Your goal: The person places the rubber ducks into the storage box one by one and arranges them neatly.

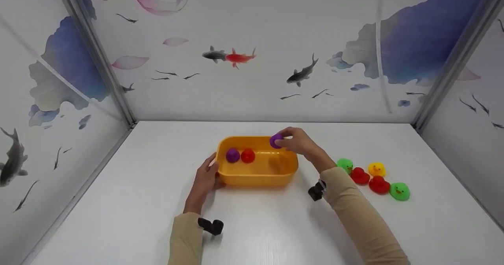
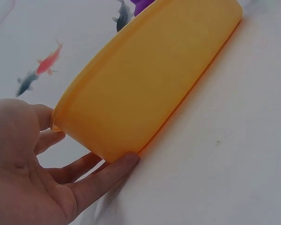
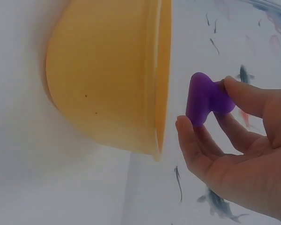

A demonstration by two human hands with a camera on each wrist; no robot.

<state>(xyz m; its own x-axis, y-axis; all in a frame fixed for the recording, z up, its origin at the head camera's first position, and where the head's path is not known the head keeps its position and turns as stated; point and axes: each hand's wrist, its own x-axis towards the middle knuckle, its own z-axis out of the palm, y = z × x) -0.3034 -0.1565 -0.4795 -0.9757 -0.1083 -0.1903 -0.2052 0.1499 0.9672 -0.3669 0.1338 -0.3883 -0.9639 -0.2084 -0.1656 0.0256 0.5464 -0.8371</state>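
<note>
A purple rubber duck [image 1: 276, 141] is pinched between the thumb and fingertips of my right hand [image 1: 298, 141], over the far right part of the yellow plastic tub [image 1: 256, 180]. In the right wrist view the duck [image 3: 201, 99] is beside the tub's rim, held by its sides. My left hand [image 1: 205, 174] holds the tub's left end. The left wrist view has that hand [image 2: 33, 173] with one digit at the rim and others reaching the bottom edge. Inside the tub, at its left, sit another purple duck [image 1: 232, 155] and a red duck [image 1: 248, 155].
To the right of the tub on the white table [image 1: 260, 225] is a group of ducks: green ducks [image 1: 400, 191], red ducks [image 1: 379, 184] and a yellow duck [image 1: 377, 169]. My right forearm passes close to them. Printed wall panels [image 1: 252, 99] enclose the table's back and sides.
</note>
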